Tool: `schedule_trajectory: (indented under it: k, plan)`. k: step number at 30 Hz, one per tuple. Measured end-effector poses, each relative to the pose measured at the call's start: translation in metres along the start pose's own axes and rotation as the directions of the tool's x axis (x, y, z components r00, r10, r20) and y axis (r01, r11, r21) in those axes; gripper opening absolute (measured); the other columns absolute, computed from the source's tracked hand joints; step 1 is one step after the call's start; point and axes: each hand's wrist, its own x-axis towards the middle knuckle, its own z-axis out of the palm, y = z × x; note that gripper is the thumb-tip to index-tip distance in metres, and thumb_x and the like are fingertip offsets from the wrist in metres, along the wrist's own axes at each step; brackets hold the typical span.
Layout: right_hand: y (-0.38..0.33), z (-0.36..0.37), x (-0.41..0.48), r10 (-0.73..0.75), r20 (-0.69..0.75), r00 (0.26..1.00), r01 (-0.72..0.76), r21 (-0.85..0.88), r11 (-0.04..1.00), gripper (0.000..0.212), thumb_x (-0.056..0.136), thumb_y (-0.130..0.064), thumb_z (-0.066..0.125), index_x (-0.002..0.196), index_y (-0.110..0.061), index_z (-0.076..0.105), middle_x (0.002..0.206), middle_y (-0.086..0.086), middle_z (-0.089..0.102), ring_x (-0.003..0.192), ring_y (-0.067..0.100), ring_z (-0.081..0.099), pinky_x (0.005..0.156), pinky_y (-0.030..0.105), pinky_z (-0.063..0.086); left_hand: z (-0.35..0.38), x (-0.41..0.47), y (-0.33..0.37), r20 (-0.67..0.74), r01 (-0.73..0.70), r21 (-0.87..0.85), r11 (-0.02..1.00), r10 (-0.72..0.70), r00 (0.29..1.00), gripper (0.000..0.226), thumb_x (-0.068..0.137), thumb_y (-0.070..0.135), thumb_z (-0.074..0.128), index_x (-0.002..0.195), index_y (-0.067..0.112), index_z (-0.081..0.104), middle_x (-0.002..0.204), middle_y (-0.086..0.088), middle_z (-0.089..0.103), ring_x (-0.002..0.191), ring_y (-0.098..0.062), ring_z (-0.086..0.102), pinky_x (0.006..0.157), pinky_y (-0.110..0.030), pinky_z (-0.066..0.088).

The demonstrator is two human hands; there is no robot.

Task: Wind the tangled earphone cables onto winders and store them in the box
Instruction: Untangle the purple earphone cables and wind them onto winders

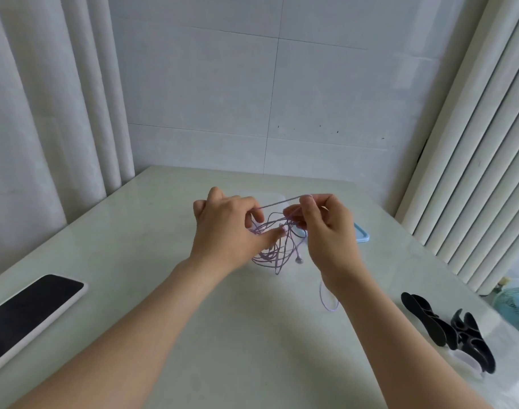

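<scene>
While lifted off the table (163, 290), both hands, left (225, 231) and right (329, 228), pinching the tangled purple earphone cable (277, 255).

Bare table (237, 335) between phone (31, 312), winders (447, 329)

A home room, pale glossy table (169, 290) against a tiled wall (252, 84), white curtains (45, 113) left, ribbed white radiator (474, 172) right, phone (28, 311) on table, small fan (515, 305) beyond it
</scene>
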Motion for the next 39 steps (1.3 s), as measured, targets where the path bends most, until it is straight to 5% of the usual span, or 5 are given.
schedule_trajectory:
  k: [9, 14, 18, 25, 39]
  plan:
    - [-0.008, 0.002, -0.004, -0.026, 0.03, 0.999, 0.025, 0.061, 0.998, 0.019, 0.105, -0.022, 0.063, 0.096, -0.006, 0.07, 0.081, -0.005, 0.076, 0.087, 0.021, 0.073, 0.08, 0.032, 0.053, -0.003, 0.0, -0.009, -0.097, 0.019, 0.387, 0.922, 0.02, 0.995, 0.06, 0.052, 0.031, 0.092, 0.104, 0.03, 0.061, 0.104, 0.001, 0.044, 0.098, -0.026, 0.033, 0.072, -0.033, 0.009]
    - [-0.011, 0.005, -0.006, -0.008, 0.042, 0.999, 0.001, 0.158, 0.987, 0.015, 0.105, -0.02, 0.063, 0.097, -0.008, 0.067, 0.07, 0.002, 0.062, 0.069, 0.018, 0.061, 0.082, 0.042, 0.055, -0.004, 0.0, -0.01, -0.192, 0.073, 0.486, 0.871, 0.025, 0.981, 0.074, 0.049, -0.016, 0.052, 0.113, 0.022, 0.056, 0.114, -0.01, 0.044, 0.096, -0.029, 0.033, 0.073, -0.036, 0.013]
    - [-0.017, 0.003, -0.006, 0.146, 0.116, 0.982, -0.172, 0.255, 0.952, 0.011, 0.102, -0.016, 0.065, 0.093, -0.01, 0.066, 0.056, -0.006, 0.037, 0.049, 0.013, 0.035, 0.062, 0.033, 0.043, -0.006, -0.001, -0.01, -0.203, 0.089, 0.524, 0.847, 0.023, 0.979, 0.084, 0.046, -0.017, 0.034, 0.118, 0.021, 0.054, 0.124, -0.013, 0.04, 0.097, -0.032, 0.036, 0.074, -0.039, 0.022]
    - [-0.012, -0.019, -0.006, 0.193, 0.392, 0.899, 0.065, -0.557, 0.828, 0.021, 0.083, -0.041, 0.083, 0.075, -0.022, 0.08, 0.049, -0.007, 0.031, 0.049, 0.012, 0.029, 0.046, 0.021, 0.026, -0.008, 0.001, -0.022, -0.148, 0.113, 0.566, 0.817, -0.034, 0.988, 0.088, 0.04, -0.018, 0.053, 0.119, 0.021, 0.059, 0.125, -0.012, 0.042, 0.101, -0.031, 0.031, 0.074, -0.038, 0.017]
    - [-0.003, -0.006, 0.0, 0.173, 0.204, 0.964, -0.194, 0.09, 0.977, 0.017, 0.101, -0.018, 0.066, 0.1, -0.002, 0.074, 0.094, 0.013, 0.079, 0.085, 0.021, 0.073, 0.086, 0.038, 0.056, 0.001, 0.0, -0.004, 0.154, 0.003, -0.175, 0.985, 0.024, 0.988, 0.021, 0.08, 0.053, 0.055, 0.086, 0.048, 0.075, 0.126, 0.028, 0.05, 0.113, -0.014, 0.029, 0.08, -0.032, 0.016]
